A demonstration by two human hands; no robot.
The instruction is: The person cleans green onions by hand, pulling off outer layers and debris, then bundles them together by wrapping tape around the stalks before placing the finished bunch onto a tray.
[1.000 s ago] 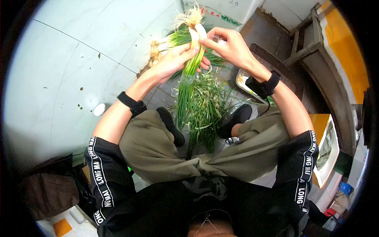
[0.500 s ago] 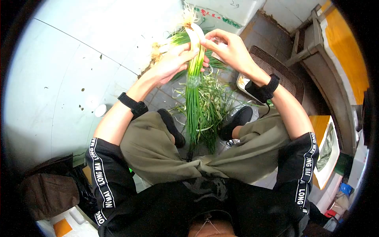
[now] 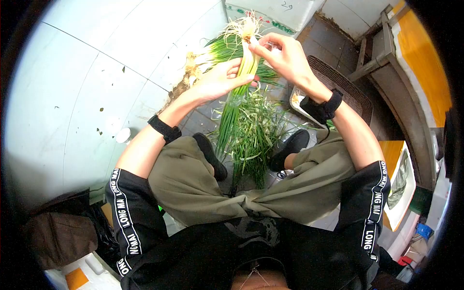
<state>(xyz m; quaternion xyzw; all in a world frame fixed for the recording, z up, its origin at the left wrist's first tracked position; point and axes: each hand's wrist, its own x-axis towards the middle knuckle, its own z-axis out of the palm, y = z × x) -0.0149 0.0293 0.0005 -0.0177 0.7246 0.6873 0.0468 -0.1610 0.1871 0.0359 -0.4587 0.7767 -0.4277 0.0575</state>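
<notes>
A bunch of spring onions (image 3: 248, 62) is held up in front of me, its pale roots at the top and its green leaves hanging down to the left. My left hand (image 3: 220, 81) is closed around the stalks at mid-length. Near the root end, the thumb and fingers of my right hand (image 3: 286, 57) pinch the white stems; something clear and whitish shows behind those fingers, too small to name. Below hangs a heap of loose green trimmings (image 3: 261, 123) on the floor between my shoes. More spring onions (image 3: 220, 50) lie behind my left hand, roots to the left.
A white foam box (image 3: 273, 12) with writing stands at the back. To the right is a brown crate (image 3: 333, 77), beside a table (image 3: 386, 60). An open foam box (image 3: 398, 186) sits by my right elbow. A tiled white wall (image 3: 87, 72) rises on the left.
The bunch has tilted, its root end moving right and down and its leaves swinging left. My left-hand fingers have shifted on the stalks; my right hand stays by the root end.
</notes>
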